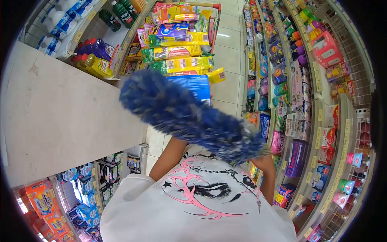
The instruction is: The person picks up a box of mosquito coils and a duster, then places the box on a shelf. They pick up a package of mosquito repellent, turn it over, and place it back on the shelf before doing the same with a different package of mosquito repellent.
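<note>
A fluffy blue duster (189, 111) flecked with grey slants across the middle, from upper left to lower right, slightly blurred. At its lower right end my right hand (261, 162) is closed on it, with most fingers hidden behind the fibres. My left forearm (171, 157) runs up behind the duster, which covers most of that hand. Just beyond is a flat blue box (191, 85) with small white print; what looks like a fingertip shows at its right edge, so my left hand appears to hold it.
A red-railed shopping cart (219, 7) ahead is heaped with yellow, green and pink packets (177, 52). Shelves of household goods (278, 72) line the right side. A pale panel (68, 117) and shelved bottles (96, 64) stand left. Floor tiles (229, 48) show between.
</note>
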The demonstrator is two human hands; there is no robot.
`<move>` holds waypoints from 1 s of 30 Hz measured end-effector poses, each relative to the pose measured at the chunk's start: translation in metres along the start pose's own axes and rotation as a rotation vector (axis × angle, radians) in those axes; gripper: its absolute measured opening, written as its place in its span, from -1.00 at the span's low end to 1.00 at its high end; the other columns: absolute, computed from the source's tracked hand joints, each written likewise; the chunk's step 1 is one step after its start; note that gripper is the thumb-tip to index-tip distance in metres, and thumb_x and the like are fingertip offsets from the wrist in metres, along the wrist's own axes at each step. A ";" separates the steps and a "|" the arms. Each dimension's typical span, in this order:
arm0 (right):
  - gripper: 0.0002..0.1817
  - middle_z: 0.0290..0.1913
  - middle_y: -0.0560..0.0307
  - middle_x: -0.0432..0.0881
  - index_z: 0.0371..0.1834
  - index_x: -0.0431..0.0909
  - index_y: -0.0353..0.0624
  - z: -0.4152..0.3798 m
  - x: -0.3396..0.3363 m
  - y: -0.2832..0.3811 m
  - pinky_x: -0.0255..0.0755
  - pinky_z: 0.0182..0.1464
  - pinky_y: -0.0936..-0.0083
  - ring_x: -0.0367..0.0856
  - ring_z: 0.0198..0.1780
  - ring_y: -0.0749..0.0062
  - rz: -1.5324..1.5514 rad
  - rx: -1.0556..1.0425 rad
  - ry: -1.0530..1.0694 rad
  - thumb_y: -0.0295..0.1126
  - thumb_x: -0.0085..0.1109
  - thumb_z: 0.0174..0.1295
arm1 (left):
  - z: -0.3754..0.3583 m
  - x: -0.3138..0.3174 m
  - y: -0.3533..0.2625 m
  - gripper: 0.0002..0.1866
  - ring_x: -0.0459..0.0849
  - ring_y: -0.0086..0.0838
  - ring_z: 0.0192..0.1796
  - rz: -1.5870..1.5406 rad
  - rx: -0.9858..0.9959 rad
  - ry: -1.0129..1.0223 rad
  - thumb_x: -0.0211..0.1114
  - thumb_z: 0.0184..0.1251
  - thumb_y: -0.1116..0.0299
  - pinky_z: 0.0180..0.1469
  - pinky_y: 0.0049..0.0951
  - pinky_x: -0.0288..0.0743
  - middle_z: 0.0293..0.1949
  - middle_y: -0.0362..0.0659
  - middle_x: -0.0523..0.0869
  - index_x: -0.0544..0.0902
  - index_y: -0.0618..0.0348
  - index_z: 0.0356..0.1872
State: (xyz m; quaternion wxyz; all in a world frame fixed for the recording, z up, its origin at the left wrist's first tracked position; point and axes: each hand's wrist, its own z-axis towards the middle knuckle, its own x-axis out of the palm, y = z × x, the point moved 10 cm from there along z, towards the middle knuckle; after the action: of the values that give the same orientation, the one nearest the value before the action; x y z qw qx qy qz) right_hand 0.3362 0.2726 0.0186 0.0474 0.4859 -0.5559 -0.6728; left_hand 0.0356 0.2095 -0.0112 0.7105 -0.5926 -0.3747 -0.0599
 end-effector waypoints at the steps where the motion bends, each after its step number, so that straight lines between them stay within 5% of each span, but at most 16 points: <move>1: -0.62 -0.18 0.05 0.69 -0.17 0.62 -0.24 0.008 0.010 0.007 0.42 0.03 0.32 0.60 -0.04 0.25 -0.122 -0.037 0.143 -0.29 0.43 -0.05 | -0.004 0.006 0.000 -0.40 0.54 -0.26 0.17 -0.174 -0.042 -0.024 -0.07 0.43 -0.09 0.28 -0.14 0.36 0.23 -0.01 0.52 0.37 0.09 0.32; 3: -0.63 -0.18 0.02 0.69 -0.20 0.63 -0.24 0.021 0.021 0.009 0.43 0.01 0.33 0.62 -0.04 0.25 -0.250 -0.094 0.303 -0.29 0.44 -0.06 | -0.018 0.012 -0.004 -0.41 0.54 -0.25 0.18 -0.522 -0.105 -0.077 -0.07 0.43 -0.10 0.29 -0.11 0.34 0.23 -0.02 0.52 0.40 0.08 0.29; 5: -0.60 -0.26 0.00 0.70 -0.16 0.62 -0.24 0.038 0.019 -0.022 0.48 -0.10 0.38 0.65 -0.19 0.20 0.146 0.275 0.271 -0.31 0.45 -0.07 | -0.037 -0.001 0.000 -0.41 0.54 -0.24 0.18 -0.694 -0.105 -0.123 -0.06 0.42 -0.11 0.30 -0.09 0.33 0.23 -0.02 0.53 0.42 0.08 0.27; 7: -0.64 -0.27 0.01 0.71 -0.18 0.64 -0.24 0.062 0.015 -0.016 0.48 -0.11 0.37 0.65 -0.21 0.18 0.134 0.206 0.260 -0.31 0.43 -0.04 | -0.062 -0.027 0.018 -0.41 0.52 -0.19 0.21 -1.113 -0.021 -0.042 -0.05 0.40 -0.13 0.32 0.01 0.28 0.23 -0.04 0.54 0.48 0.09 0.23; 8: -0.67 -0.28 0.02 0.71 -0.20 0.65 -0.24 0.075 0.007 -0.010 0.49 -0.12 0.37 0.65 -0.23 0.16 0.124 0.153 0.219 -0.31 0.40 -0.01 | -0.076 -0.049 0.025 -0.48 0.51 -0.16 0.22 -0.968 0.024 -0.252 0.05 0.34 -0.01 0.20 -0.10 0.42 0.20 -0.05 0.56 0.56 0.18 0.12; 12: -0.72 -0.32 0.05 0.73 -0.22 0.68 -0.25 0.150 -0.020 0.031 0.49 -0.15 0.39 0.66 -0.30 0.20 -0.380 -0.188 0.019 -0.26 0.33 0.11 | -0.080 -0.026 -0.027 -0.33 0.49 -0.09 0.22 -0.943 0.076 -0.245 0.05 0.33 -0.05 0.18 -0.01 0.41 0.37 0.02 0.36 0.31 0.10 0.38; 14: -0.70 -0.33 0.04 0.73 -0.20 0.67 -0.25 0.193 -0.019 0.061 0.50 -0.18 0.38 0.67 -0.33 0.20 -0.111 -0.218 0.049 -0.25 0.34 0.12 | -0.089 -0.033 -0.041 -0.26 0.49 -0.06 0.25 -0.849 0.183 -0.233 -0.02 0.36 -0.12 0.16 0.02 0.46 0.39 0.06 0.32 0.20 0.16 0.43; 16: -0.68 -0.32 -0.03 0.72 -0.16 0.65 -0.23 0.236 -0.009 0.079 0.51 -0.25 0.36 0.68 -0.35 0.21 -0.163 -0.263 0.119 -0.26 0.37 0.09 | -0.097 -0.036 -0.052 -0.26 0.48 -0.06 0.25 -0.835 0.240 -0.245 -0.02 0.36 -0.11 0.14 0.02 0.47 0.39 0.06 0.32 0.20 0.16 0.43; 19: -0.61 -0.22 0.00 0.72 -0.05 0.61 -0.17 0.295 0.026 0.101 0.45 -0.13 0.33 0.67 -0.24 0.24 -0.091 -0.496 0.179 -0.31 0.37 0.04 | -0.114 -0.043 -0.059 -0.26 0.48 -0.08 0.24 -0.827 0.317 -0.267 0.01 0.35 -0.08 0.12 0.01 0.48 0.40 0.06 0.30 0.20 0.17 0.43; 21: -0.49 -0.07 0.04 0.68 0.09 0.55 -0.08 0.321 0.046 0.122 0.31 0.04 0.25 0.62 -0.04 0.24 -0.456 -0.762 -0.024 -0.37 0.34 -0.02 | -0.126 -0.053 -0.062 -0.26 0.48 -0.08 0.25 -0.800 0.354 -0.327 0.05 0.34 -0.07 0.14 0.00 0.46 0.40 0.04 0.30 0.20 0.17 0.43; 28: -0.39 0.05 0.07 0.64 0.17 0.51 0.06 0.387 0.132 0.083 0.11 0.19 0.10 0.54 0.13 0.18 -0.478 -0.681 0.134 -0.28 0.34 -0.07 | -0.155 -0.089 -0.091 -0.29 0.49 -0.05 0.24 -0.838 0.460 -0.414 0.04 0.34 -0.06 0.16 0.02 0.45 0.36 0.05 0.37 0.26 0.19 0.39; 30: -0.34 0.07 0.08 0.64 0.20 0.49 0.08 0.396 0.136 0.055 0.05 0.25 0.10 0.53 0.15 0.16 -0.463 -0.429 0.114 -0.19 0.33 -0.09 | -0.161 -0.099 -0.094 -0.29 0.49 -0.05 0.25 -0.834 0.478 -0.438 0.04 0.35 -0.07 0.15 0.02 0.45 0.36 0.05 0.37 0.26 0.18 0.39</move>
State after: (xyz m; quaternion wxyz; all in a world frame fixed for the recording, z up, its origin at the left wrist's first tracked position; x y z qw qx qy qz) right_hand -0.0414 0.4478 -0.0550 0.0253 0.6152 -0.2726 -0.7393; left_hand -0.0106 0.0037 0.0009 0.6465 -0.2135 -0.7217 -0.1251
